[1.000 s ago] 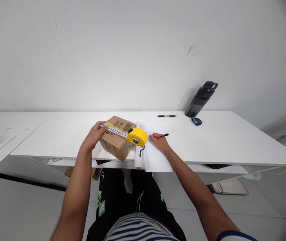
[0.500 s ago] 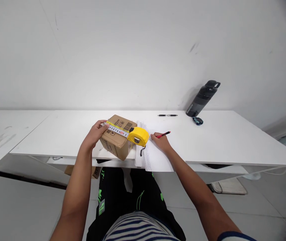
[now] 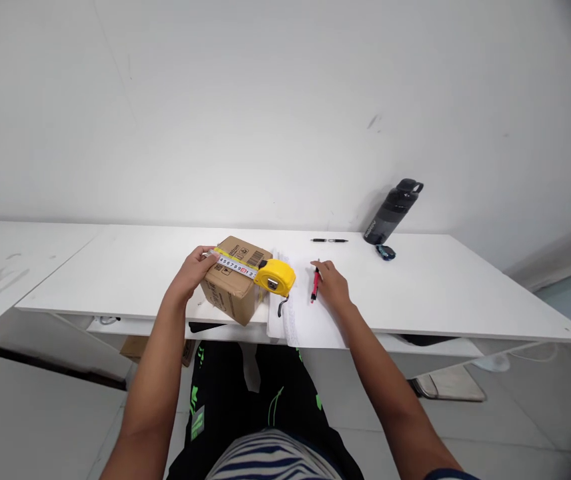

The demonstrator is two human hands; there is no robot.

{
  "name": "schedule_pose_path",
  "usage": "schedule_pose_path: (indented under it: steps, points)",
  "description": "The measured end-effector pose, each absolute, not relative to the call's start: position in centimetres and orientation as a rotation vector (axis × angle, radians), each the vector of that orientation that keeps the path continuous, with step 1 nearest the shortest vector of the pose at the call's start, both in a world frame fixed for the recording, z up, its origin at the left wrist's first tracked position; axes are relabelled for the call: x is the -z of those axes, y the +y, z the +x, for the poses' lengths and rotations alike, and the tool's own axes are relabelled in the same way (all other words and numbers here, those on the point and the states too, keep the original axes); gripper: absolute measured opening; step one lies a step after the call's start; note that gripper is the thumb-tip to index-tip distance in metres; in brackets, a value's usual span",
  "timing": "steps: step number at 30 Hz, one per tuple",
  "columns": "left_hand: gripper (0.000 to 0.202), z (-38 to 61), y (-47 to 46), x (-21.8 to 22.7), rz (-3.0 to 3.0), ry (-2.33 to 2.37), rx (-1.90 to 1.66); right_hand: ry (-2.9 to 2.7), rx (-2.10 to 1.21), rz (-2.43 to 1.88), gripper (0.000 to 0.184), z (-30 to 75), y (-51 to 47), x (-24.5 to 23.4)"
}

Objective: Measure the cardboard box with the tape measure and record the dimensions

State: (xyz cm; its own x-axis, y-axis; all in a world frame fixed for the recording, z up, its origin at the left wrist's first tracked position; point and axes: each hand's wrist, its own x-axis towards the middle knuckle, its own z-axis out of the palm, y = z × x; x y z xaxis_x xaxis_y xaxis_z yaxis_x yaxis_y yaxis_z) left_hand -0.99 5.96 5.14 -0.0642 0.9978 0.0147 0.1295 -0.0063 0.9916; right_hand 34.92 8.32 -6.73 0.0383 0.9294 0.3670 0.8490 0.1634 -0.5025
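Observation:
A small brown cardboard box (image 3: 230,297) with printed marks sits near the desk's front edge. A yellow tape measure (image 3: 276,277) rests at its right side, its blade drawn out across the box top. My left hand (image 3: 193,270) grips the blade's end at the box's left edge, fingers closed. Beside the box lies white paper (image 3: 315,327), reaching over the desk edge. Above it, my right hand (image 3: 334,287) has its fingertips closed around the upper part of a red pen (image 3: 315,285), whose black end points toward me.
A black pen (image 3: 329,241) lies toward the wall. To its right a dark bottle (image 3: 393,212) stands on the white desk (image 3: 415,287), with a small dark round object (image 3: 385,253) in front. Under the desk is an open shelf (image 3: 430,345).
My right hand has shifted slightly right, and the red pen has swung from pointing right to pointing toward me. The left hand keeps its hold. The camera view has shifted a little.

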Motion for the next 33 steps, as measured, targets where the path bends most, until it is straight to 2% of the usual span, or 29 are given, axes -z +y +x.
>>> schedule_pose_path:
  steps: [3, 5, 9, 13, 19, 27, 30, 33]
  points:
    - [0.042, -0.7, 5.9, -5.0, 1.271, 1.339, -1.254, -1.850, -0.101, -1.752, 0.051, 35.7, 8.0, 6.3]
    - [0.043, -0.6, 5.9, -5.0, 1.266, 1.348, -1.281, -1.850, -0.070, -1.719, 0.052, 35.3, 7.2, 5.9]
    - [0.045, -0.5, 5.8, -4.9, 1.273, 1.383, -1.293, -1.765, -0.247, -1.286, 0.040, 32.5, 4.5, 3.7]
    - [0.045, -0.6, 5.5, -4.8, 1.319, 1.427, -1.299, -1.776, -0.511, -0.916, 0.058, 29.2, 1.7, 0.6]
    - [0.042, -0.7, 4.8, -4.6, 1.369, 1.522, -1.313, -1.782, -0.560, -1.003, 0.068, 26.7, 0.2, -1.7]
    - [0.037, -1.2, 3.4, -4.7, 1.406, 1.745, -1.312, -1.770, -0.553, -1.038, 0.058, 26.1, 1.3, -1.9]
    - [0.039, -2.5, 2.1, -6.2, 1.445, 1.746, -1.244, -1.763, -0.499, -1.012, 0.054, 26.3, 1.5, -2.5]
    - [0.041, -3.5, 1.6, -8.7, 1.519, 1.670, -1.249, -1.763, -0.297, -0.961, 0.050, 25.6, 0.1, -2.7]
